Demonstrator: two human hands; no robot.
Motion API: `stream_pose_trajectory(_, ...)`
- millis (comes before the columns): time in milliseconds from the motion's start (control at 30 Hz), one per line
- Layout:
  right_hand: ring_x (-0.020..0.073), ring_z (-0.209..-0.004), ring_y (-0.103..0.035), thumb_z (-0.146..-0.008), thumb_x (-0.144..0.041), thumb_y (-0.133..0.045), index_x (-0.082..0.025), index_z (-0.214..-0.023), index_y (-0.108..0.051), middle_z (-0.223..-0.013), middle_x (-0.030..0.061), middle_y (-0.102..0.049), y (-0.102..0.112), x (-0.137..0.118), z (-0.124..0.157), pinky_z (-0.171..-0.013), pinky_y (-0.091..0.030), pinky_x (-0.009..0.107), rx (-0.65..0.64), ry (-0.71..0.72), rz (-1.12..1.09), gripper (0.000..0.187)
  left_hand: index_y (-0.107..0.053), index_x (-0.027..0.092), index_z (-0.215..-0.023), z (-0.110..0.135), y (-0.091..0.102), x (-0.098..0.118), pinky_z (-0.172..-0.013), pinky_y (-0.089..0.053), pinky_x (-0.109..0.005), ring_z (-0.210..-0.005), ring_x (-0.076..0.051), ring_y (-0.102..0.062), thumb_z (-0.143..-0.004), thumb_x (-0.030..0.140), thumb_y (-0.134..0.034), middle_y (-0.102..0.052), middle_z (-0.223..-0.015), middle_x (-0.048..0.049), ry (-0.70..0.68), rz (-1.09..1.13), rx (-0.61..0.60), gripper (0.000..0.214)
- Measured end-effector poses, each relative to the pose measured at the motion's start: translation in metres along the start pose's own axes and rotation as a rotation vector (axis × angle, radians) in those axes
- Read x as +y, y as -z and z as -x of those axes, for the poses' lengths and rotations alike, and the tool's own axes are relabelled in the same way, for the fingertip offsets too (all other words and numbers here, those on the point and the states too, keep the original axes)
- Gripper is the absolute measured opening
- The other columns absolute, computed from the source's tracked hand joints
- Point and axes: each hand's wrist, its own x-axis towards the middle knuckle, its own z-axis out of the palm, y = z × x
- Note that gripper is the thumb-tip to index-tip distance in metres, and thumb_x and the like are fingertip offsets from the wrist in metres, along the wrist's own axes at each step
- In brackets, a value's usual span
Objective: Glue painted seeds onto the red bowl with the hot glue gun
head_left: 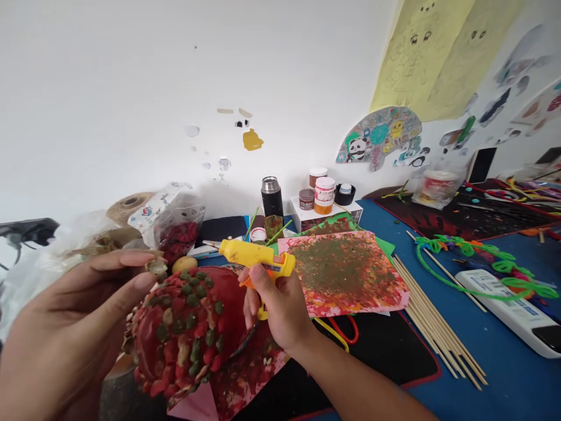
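My right hand (280, 304) is closed round the grip of a yellow glue gun (252, 252), whose nozzle points left. Between the thumb and fingers of my left hand (83, 321) is a small pale, shell-like piece (156, 266); its exact kind is unclear. Just below both hands sits a rounded, glossy red form (230, 298), its near side studded with small red, dark green and tan shell-like pieces. My left hand hides part of its left edge. A grey, block-like thing (120, 389) shows beneath it.
Paint-smeared pink paper (350, 272) lies on a black mat (385, 351), with scissors (353, 330) beside it. Wooden sticks (438, 321) and a white power strip (512, 310) are at right. Behind stand a black flask (272, 199) and paint jars (324, 193); plastic bags (175, 216) lie left.
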Motion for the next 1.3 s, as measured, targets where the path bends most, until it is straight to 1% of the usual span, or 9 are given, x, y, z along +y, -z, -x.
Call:
stream_pose_trajectory(67,0.0099,-0.038,-0.052,-0.086,-0.09,-0.083,-0.02,-0.082,-0.07,-0.048,-0.0086,-0.051,0.001,0.004,0.003,-0.04,-0.04,0.021,-0.008,0.011,0.052,0.072,-0.088,0.032,-0.1,-0.006,-0.001,-0.001,-0.069,-0.07,-0.024,-0.086,-0.021,-0.082,-0.06,0.057,-0.107,-0.089,-0.097,-0.0014,0.051,0.101,0.039,0.051)
stream_pose_trajectory(133,0.01,-0.038,-0.051,-0.089,-0.088,-0.082,-0.019,-0.084,-0.072,-0.048,-0.0077,-0.053,0.001,0.009,0.006,-0.041,-0.039,0.021,-0.013,0.005,0.107,0.07,-0.088,0.03,-0.095,-0.006,-0.004,-0.001,-0.074,-0.068,-0.019,-0.086,-0.018,-0.08,-0.052,0.057,-0.111,-0.089,-0.098,-0.0005,0.114,0.151,0.046,0.056)
stream_pose_trajectory(300,0.0104,-0.04,-0.052,-0.095,-0.082,-0.081,-0.018,-0.093,-0.079,-0.05,-0.0066,-0.055,0.002,0.019,0.01,-0.041,-0.041,0.021,-0.009,0.035,0.184,0.064,-0.089,0.029,-0.099,0.003,-0.009,0.001,-0.07,-0.071,-0.024,-0.088,-0.022,-0.082,-0.054,0.06,-0.109,-0.09,-0.109,-0.0041,0.163,0.095,0.045,0.058)
stream_pose_trajectory(533,0.0101,-0.042,-0.05,-0.102,-0.075,-0.079,-0.021,-0.082,-0.07,-0.052,-0.0069,-0.052,0.003,0.022,0.01,-0.042,-0.041,0.022,-0.018,0.064,0.21,0.059,-0.09,0.029,-0.106,0.011,-0.013,0.003,-0.064,-0.07,-0.025,-0.08,-0.022,-0.083,-0.058,0.065,-0.105,-0.092,-0.112,-0.0068,0.178,-0.008,0.01,0.062)
stream_pose_trajectory(667,0.011,-0.044,-0.05,-0.104,-0.07,-0.078,-0.021,-0.094,-0.075,-0.06,-0.0063,-0.053,0.003,0.021,0.012,-0.04,-0.038,0.023,-0.061,0.108,0.25,0.05,-0.09,0.03,-0.106,0.014,-0.014,0.002,-0.062,-0.071,-0.029,-0.078,-0.025,-0.083,-0.06,0.067,-0.103,-0.092,-0.111,-0.0069,0.142,-0.045,0.006,0.061)
stream_pose_trajectory(867,0.0134,-0.046,-0.049,-0.106,-0.07,-0.075,-0.022,-0.107,-0.081,-0.057,-0.0067,-0.049,0.002,0.018,0.012,-0.039,-0.036,0.024,-0.077,0.131,0.299,0.049,-0.091,0.031,-0.109,0.016,-0.012,-0.002,-0.065,-0.07,-0.025,-0.087,-0.025,-0.085,-0.063,0.068,-0.102,-0.092,-0.116,-0.0049,0.118,-0.084,0.008,0.06)
stream_pose_trajectory(1000,0.0151,-0.047,-0.051,-0.106,-0.069,-0.074,-0.022,-0.112,-0.083,-0.051,-0.0071,-0.048,0.002,0.016,0.013,-0.041,-0.037,0.024,-0.079,0.135,0.315,0.049,-0.091,0.031,-0.11,0.015,-0.011,-0.004,-0.065,-0.07,-0.026,-0.087,-0.026,-0.085,-0.063,0.07,-0.102,-0.092,-0.118,-0.0062,0.11,-0.103,0.002,0.062)
stream_pose_trajectory(1133,0.0162,-0.046,-0.052,-0.106,-0.072,-0.074,-0.022,-0.107,-0.085,-0.049,-0.0051,-0.05,0.003,0.014,0.015,-0.042,-0.037,0.026,-0.083,0.107,0.36,0.052,-0.092,0.032,-0.108,0.013,-0.011,-0.005,-0.069,-0.071,-0.025,-0.09,-0.026,-0.086,-0.062,0.071,-0.101,-0.093,-0.118,-0.0063,0.105,-0.121,-0.005,0.061)
stream_pose_trajectory(1300,0.0141,-0.042,-0.047,-0.108,-0.07,-0.072,-0.02,-0.106,-0.083,-0.049,-0.0065,-0.049,0.003,0.014,0.013,-0.039,-0.033,0.026,-0.077,0.142,0.361,0.051,-0.092,0.032,-0.112,0.01,-0.009,-0.01,-0.061,-0.067,-0.023,-0.081,-0.023,-0.084,-0.063,0.069,-0.102,-0.093,-0.111,-0.0055,0.124,-0.102,-0.036,0.062)
